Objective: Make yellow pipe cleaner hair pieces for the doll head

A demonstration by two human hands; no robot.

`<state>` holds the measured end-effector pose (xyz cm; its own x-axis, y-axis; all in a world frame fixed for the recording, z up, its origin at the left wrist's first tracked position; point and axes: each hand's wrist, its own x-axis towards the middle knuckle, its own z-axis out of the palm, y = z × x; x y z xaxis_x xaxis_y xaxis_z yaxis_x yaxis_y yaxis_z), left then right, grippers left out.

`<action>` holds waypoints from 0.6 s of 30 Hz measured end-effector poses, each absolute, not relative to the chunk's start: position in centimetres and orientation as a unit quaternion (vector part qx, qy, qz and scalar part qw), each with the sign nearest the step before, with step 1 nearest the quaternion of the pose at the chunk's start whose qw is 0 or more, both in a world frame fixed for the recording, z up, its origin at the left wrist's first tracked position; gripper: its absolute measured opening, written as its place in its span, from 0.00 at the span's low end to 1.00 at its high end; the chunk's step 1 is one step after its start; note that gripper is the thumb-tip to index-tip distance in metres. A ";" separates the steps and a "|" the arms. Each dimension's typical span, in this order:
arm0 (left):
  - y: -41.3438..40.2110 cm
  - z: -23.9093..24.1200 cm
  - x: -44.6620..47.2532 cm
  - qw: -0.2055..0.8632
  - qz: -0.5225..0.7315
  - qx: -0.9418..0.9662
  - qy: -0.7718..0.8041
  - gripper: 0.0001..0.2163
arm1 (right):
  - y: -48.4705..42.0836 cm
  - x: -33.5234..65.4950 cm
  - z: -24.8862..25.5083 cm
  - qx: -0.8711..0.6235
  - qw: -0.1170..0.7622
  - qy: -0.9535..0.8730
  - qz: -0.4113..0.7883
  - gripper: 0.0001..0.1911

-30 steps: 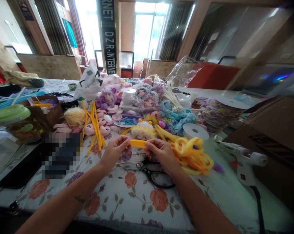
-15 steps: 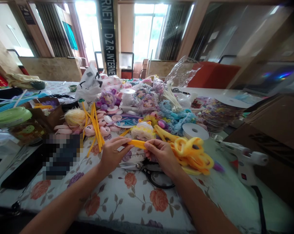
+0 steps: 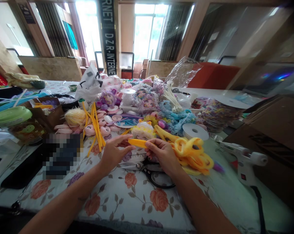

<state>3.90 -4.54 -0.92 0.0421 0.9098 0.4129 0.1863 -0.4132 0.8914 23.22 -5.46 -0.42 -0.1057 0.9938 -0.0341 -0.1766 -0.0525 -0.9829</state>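
A short yellow strip (image 3: 138, 143) is pinched at its right end between the thumb and fingers of my right hand (image 3: 161, 152). At the strip's left end is my left hand (image 3: 116, 151), its thumb and fingers parted; the fingertips lie close to the strip. Just behind the strip sits a doll head (image 3: 142, 130) with pale yellow hair and a white and yellow top. Below my hands lie black-handled scissors (image 3: 150, 172), partly covered by my right hand. A loose heap of thick yellow fluffy cord (image 3: 193, 156) rests to the right.
Yellow pipe cleaners (image 3: 95, 126) lie left beside doll face pieces (image 3: 105, 130). A white spool (image 3: 195, 131), a glue gun (image 3: 247, 159) and a cardboard box (image 3: 266, 136) are on the right. A green-lidded jar (image 3: 12, 117) stands left. Decorated dolls (image 3: 149, 102) pile up behind.
My left thumb and fingers have parted from the left end of the yellow strip, baring its tip. My right hand still pinches it, in nearly the same place.
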 end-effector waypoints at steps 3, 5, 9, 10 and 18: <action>-4.8 -0.8 3.9 0.279 0.569 0.637 0.438 0.10 | -5.5 23.2 -0.4 -0.432 0.504 -0.471 0.581 0.13; -5.0 -0.7 3.9 0.255 0.580 0.640 0.435 0.09 | -5.6 23.1 -0.4 -0.427 0.503 -0.466 0.589 0.13; -5.2 -1.0 3.8 0.227 0.597 0.640 0.428 0.06 | -5.8 22.8 -0.4 -0.413 0.495 -0.458 0.613 0.12; -5.2 -1.1 3.8 0.224 0.601 0.637 0.427 0.06 | -5.8 22.8 -0.5 -0.410 0.493 -0.457 0.616 0.11; -4.6 -0.9 3.9 0.401 0.566 0.570 0.441 0.17 | -5.6 23.0 -0.5 -0.424 0.513 -0.460 0.588 0.13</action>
